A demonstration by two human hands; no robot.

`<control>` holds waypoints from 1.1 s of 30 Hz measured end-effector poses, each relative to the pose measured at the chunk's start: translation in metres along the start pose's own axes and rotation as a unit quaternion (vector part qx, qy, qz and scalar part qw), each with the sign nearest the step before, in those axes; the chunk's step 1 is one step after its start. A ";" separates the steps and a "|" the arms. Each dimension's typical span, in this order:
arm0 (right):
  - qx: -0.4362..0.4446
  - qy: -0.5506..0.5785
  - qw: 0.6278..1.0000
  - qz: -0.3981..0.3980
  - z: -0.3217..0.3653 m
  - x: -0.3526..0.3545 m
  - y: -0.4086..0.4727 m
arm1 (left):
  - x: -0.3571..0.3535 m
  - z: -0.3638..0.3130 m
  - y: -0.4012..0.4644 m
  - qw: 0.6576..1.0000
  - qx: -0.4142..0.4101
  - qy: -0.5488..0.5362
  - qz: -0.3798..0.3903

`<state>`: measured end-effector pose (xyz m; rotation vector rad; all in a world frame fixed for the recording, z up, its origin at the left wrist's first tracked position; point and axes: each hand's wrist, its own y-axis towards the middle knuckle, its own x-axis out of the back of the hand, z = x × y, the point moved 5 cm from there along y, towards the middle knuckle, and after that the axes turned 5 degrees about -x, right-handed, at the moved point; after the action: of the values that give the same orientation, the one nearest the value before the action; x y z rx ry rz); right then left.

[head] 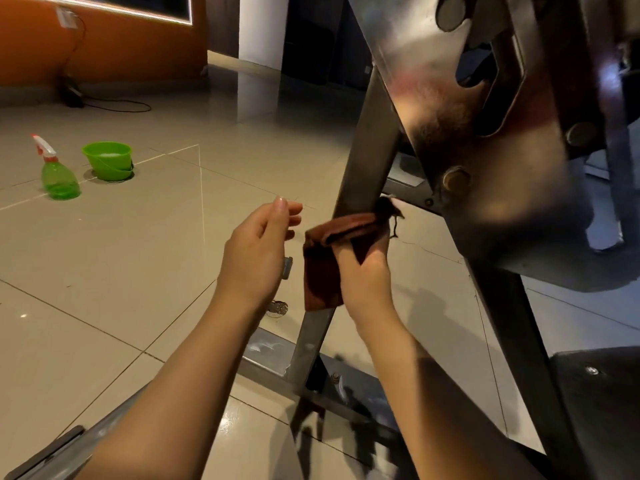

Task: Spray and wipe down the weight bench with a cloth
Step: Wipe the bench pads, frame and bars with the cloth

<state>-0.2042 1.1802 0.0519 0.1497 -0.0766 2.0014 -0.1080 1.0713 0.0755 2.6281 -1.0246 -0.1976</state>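
Note:
The weight bench's metal frame (485, 140) fills the right side, with a slanted steel strut (363, 161) running down to a floor bar (266, 358). My right hand (367, 275) grips a brown cloth (322, 271) wrapped around that strut. My left hand (256, 251) hovers just left of the strut with relaxed fingers, holding nothing. A green spray bottle (57, 174) with a red-and-white trigger stands on the floor at the far left, out of reach of both hands.
A green plastic bucket (109, 161) sits beside the spray bottle. A black cable and plug (72, 95) lie by the orange wall. A white pillar (263, 29) stands at the back. Beige tiled floor (138, 254) spreads to the left. A dark bench pad (595, 403) is lower right.

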 end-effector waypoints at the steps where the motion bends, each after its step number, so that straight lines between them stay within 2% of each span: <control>1: -0.027 -0.005 1.000 0.010 -0.020 -0.002 -0.005 | -0.002 0.002 -0.001 1.000 0.003 0.006 0.008; 4: -0.102 0.004 0.994 0.033 -0.060 -0.012 -0.021 | -0.002 0.013 -0.005 1.000 0.018 0.017 0.000; 6: -0.102 0.006 0.994 0.029 -0.058 -0.013 -0.019 | 0.001 0.021 -0.006 0.999 0.035 0.010 -0.013; 8: -0.067 0.013 0.997 0.024 -0.039 -0.012 -0.012 | 0.001 0.029 -0.008 0.999 0.048 0.024 0.000; 13: 0.095 -0.005 0.995 -0.035 0.037 -0.002 0.005 | -0.001 0.032 -0.008 0.998 0.029 0.055 0.019; 17: 0.141 -0.085 0.983 -0.084 0.017 -0.006 0.004 | -0.004 0.032 -0.010 0.997 0.012 0.056 0.043; 20: 0.057 -0.107 0.991 -0.063 -0.043 -0.010 -0.007 | -0.009 0.035 -0.016 0.995 0.010 0.064 0.082; 23: -0.050 -0.191 0.980 -0.009 -0.102 -0.015 -0.022 | -0.008 0.035 -0.014 0.993 0.020 0.070 0.093; 26: -0.065 -0.160 0.983 -0.057 -0.097 -0.020 -0.025 | -0.007 0.034 -0.010 0.994 0.030 0.054 0.089; 30: 0.032 -0.072 0.992 -0.098 -0.019 -0.017 -0.019 | -0.011 0.034 -0.012 0.996 0.034 0.029 0.080; 33: 0.141 -0.055 0.978 -0.142 0.030 -0.008 -0.003 | -0.014 0.026 -0.010 0.996 0.015 0.035 0.077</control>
<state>-0.1958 1.1704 0.0809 0.4306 0.1524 1.7091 -0.1182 1.0820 0.0478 2.5482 -1.2072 -0.0564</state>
